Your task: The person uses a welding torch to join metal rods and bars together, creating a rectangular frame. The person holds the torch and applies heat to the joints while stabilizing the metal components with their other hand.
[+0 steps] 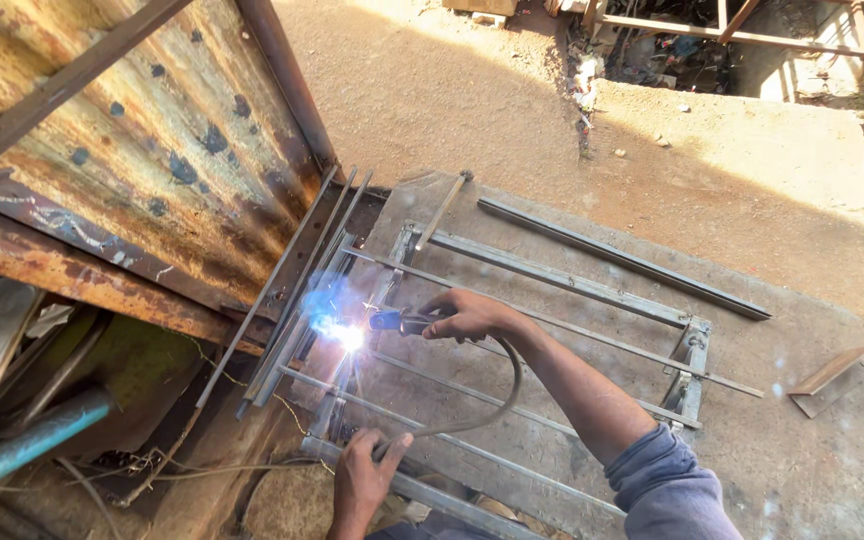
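Note:
My right hand (472, 316) grips a blue-handled welding electrode holder (392, 321); its tip burns with a bright white-blue arc (347, 336) on the left side of a grey steel frame (572, 285) of bars lying flat on a metal work table (812, 450). A dark cable (497, 400) loops from the holder down to my left hand (364, 478), which holds the cable near the frame's near left corner. A grey sleeve covers my right upper arm.
A rusty corrugated sheet with a steel frame (142, 150) leans at the left. Loose flat bars (622, 258) and an angle offcut (827, 375) lie on the table. A blue pipe (42, 435) and scrap sit lower left. Dirt ground lies beyond.

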